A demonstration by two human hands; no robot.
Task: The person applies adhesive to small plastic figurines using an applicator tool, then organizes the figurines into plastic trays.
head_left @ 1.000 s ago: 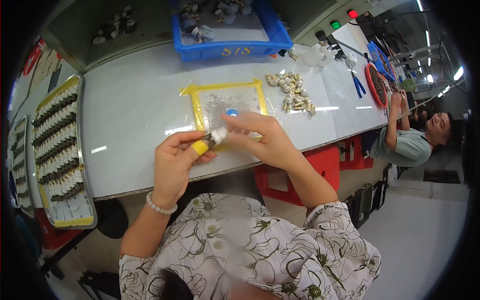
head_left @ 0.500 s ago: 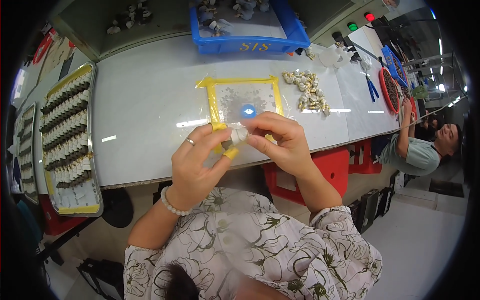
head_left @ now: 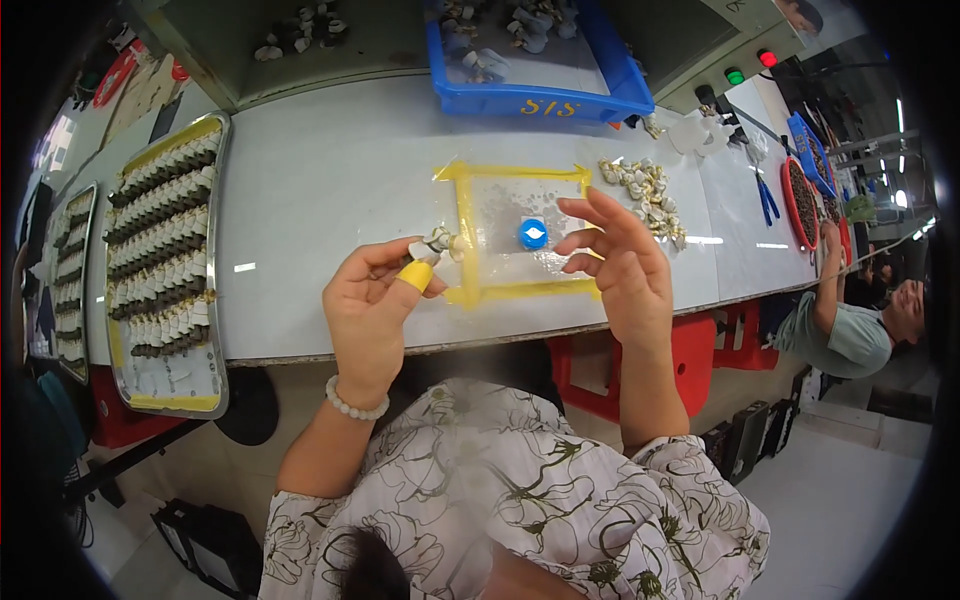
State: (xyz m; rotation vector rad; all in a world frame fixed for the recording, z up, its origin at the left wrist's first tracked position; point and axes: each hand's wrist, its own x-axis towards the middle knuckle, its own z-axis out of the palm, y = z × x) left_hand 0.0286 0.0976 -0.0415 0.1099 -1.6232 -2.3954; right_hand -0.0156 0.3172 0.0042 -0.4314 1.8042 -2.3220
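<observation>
My left hand (head_left: pixel 368 318) pinches a small white piece with gold-coloured parts (head_left: pixel 441 243), gripped at the fingertips, with a yellow finger cot on the thumb. What exactly the piece is I cannot make out. My right hand (head_left: pixel 638 285) is raised with its fingers apart and nothing in them. Between the hands lies a clear sheet (head_left: pixel 505 265) edged with yellow tape, dotted with grey marks. On it sits a round blue object (head_left: pixel 533 234) with a white mark on top. Beyond my right hand is a loose heap of similar white-and-gold pieces (head_left: pixel 645 195).
To the left, a metal tray (head_left: pixel 221 340) holds rows of white-and-dark pieces; a second tray (head_left: pixel 90 215) lies beyond. A blue bin (head_left: pixel 500 103) with pieces stands at the back. Blue-handled pliers (head_left: pixel 767 200) lie at right, near a person (head_left: pixel 835 335). A red stool (head_left: pixel 690 365) is under the table edge.
My hands have come apart. The left keeps the small piece and has drawn left; the right has let go and opened to the right. The whole view has shifted slightly.
</observation>
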